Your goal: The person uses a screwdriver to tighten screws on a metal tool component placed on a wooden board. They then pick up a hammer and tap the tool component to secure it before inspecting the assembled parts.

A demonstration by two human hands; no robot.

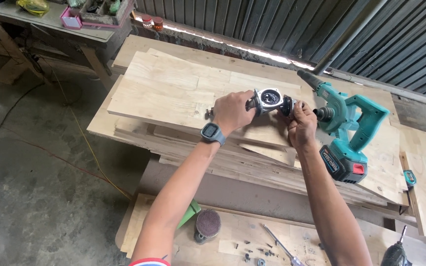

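grey cast-metal gear housing with a round open cavity (268, 100) is held above the pale wooden boards (173, 88), left hand (232, 111) wrapped around its body, right hand (301, 125) pinching the dark gear end (287, 105); looks rigid, heavy, probably greasy, best gripped by the body.

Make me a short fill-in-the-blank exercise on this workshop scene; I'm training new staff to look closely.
1. The left hand grips a metal gear housing and wears a ____ on its wrist.
2. The right hand pinches a small dark part at the housing's ____ side.
3. The teal cordless blower lies on the stacked ____ boards.
4. A screwdriver lies on the ____ board beside scattered screws.

Missing words: watch; right; wooden; lower
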